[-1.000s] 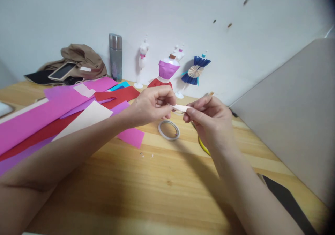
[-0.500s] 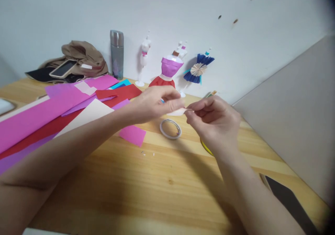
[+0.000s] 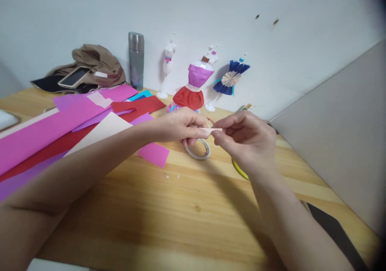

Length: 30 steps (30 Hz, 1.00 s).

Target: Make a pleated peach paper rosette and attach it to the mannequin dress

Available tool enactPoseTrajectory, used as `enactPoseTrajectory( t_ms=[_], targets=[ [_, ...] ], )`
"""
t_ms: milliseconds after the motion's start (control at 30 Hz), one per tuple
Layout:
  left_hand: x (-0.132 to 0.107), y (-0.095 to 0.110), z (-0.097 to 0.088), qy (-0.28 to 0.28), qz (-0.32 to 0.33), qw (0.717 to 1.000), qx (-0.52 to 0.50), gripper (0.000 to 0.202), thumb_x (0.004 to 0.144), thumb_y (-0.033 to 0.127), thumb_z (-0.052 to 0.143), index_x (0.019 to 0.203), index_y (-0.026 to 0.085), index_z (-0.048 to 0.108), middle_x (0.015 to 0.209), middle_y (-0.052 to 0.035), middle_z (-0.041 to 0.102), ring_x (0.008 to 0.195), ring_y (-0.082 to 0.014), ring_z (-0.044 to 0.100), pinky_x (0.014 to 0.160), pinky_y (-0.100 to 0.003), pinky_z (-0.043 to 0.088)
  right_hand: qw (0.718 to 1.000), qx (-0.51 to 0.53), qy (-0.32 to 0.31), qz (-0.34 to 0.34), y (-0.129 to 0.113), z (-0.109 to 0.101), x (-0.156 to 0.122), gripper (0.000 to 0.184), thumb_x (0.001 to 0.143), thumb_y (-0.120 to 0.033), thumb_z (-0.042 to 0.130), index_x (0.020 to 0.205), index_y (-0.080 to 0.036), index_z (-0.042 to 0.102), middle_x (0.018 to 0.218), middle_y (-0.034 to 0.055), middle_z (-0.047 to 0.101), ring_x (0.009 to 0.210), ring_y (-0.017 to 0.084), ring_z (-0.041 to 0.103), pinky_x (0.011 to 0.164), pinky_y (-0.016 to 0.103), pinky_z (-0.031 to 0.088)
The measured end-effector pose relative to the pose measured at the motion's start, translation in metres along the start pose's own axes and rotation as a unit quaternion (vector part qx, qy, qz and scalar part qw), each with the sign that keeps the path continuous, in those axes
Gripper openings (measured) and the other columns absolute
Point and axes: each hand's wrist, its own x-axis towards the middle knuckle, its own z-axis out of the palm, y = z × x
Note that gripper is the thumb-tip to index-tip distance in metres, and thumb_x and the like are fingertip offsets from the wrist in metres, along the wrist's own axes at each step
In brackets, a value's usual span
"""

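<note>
A narrow cream paper strip (image 3: 212, 130) is stretched between my two hands above the table. My left hand (image 3: 185, 125) is closed on its left end, thumb on top and fingers curled beneath. At the other end, my right hand (image 3: 245, 136) pinches the strip between thumb and index finger. Below them a roll of tape (image 3: 199, 157) lies flat, partly covered by my left fingers in the view. A yellow ring-shaped thing (image 3: 239, 170) shows partly under my right hand; what it belongs to is hidden.
Pink, red, purple and cream paper sheets (image 3: 48, 132) spread across the left. Behind stand a mini dress form in purple and red (image 3: 200, 77), a blue pleated one (image 3: 230, 79), a bare white one (image 3: 169, 58) and a flask (image 3: 136, 62). A dark flat device (image 3: 331, 233) lies right.
My left hand, blurred with fingers lifted over the strip before, has lowered and closed on the strip's left end. My right hand keeps its pinch. The view has shifted slightly.
</note>
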Motion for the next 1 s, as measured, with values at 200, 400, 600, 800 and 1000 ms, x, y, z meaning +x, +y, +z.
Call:
enactPoseTrajectory(
  t_ms=[200, 400, 600, 800, 1000],
  targets=[
    [0.001, -0.004, -0.001, 0.013, 0.014, 0.998, 0.059, 0.037, 0.095, 0.037, 0.049, 0.064, 0.017, 0.049, 0.058, 0.0035, 0.046, 0.055, -0.0080, 0.042, 0.053, -0.022, 0.032, 0.998, 0.036, 0.004, 0.043, 0.002, 0.002, 0.002, 0.017, 0.078, -0.015, 0.076, 0.075, -0.026, 0.063, 0.064, -0.0017, 0.066, 0.051, 0.014, 0.059, 0.047, 0.030, 0.048],
    [0.002, 0.004, 0.002, 0.059, 0.001, 0.981, 0.183, 0.031, 0.093, 0.028, 0.045, 0.064, 0.017, 0.048, 0.060, 0.0035, 0.042, 0.059, -0.0100, 0.039, 0.058, -0.026, 0.028, 0.996, -0.060, -0.063, -0.011, 0.005, -0.005, 0.002, 0.012, 0.083, -0.018, 0.072, 0.088, -0.028, 0.070, 0.080, 0.0010, 0.072, 0.064, 0.017, 0.065, 0.058, 0.034, 0.053],
    [0.001, 0.004, 0.000, 0.034, 0.020, 0.979, 0.202, 0.030, 0.094, 0.031, 0.042, 0.071, 0.017, 0.055, 0.064, 0.0023, 0.048, 0.062, -0.0117, 0.043, 0.061, -0.026, 0.031, 0.993, -0.095, -0.049, -0.040, 0.005, -0.007, 0.002, 0.013, 0.084, -0.013, 0.067, 0.082, -0.026, 0.069, 0.075, -0.0007, 0.072, 0.060, 0.015, 0.068, 0.054, 0.031, 0.054],
    [0.001, -0.004, -0.010, 0.013, 0.008, 0.976, 0.218, 0.032, 0.093, 0.035, 0.046, 0.068, 0.017, 0.055, 0.063, 0.0018, 0.047, 0.060, -0.0122, 0.042, 0.059, -0.027, 0.029, 0.998, -0.007, -0.050, 0.030, 0.008, -0.006, 0.002, 0.009, 0.084, -0.017, 0.070, 0.084, -0.026, 0.071, 0.071, -0.0013, 0.071, 0.059, 0.015, 0.070, 0.056, 0.030, 0.058],
    [0.001, -0.005, -0.014, -0.032, 0.031, 0.980, 0.196, 0.027, 0.093, 0.030, 0.043, 0.079, 0.018, 0.062, 0.065, 0.0021, 0.049, 0.061, -0.0122, 0.044, 0.061, -0.025, 0.032, 0.993, 0.065, -0.048, 0.081, 0.008, -0.007, 0.004, 0.008, 0.082, -0.018, 0.073, 0.081, -0.026, 0.073, 0.064, -0.0022, 0.071, 0.056, 0.015, 0.068, 0.056, 0.030, 0.059]
  ],
)
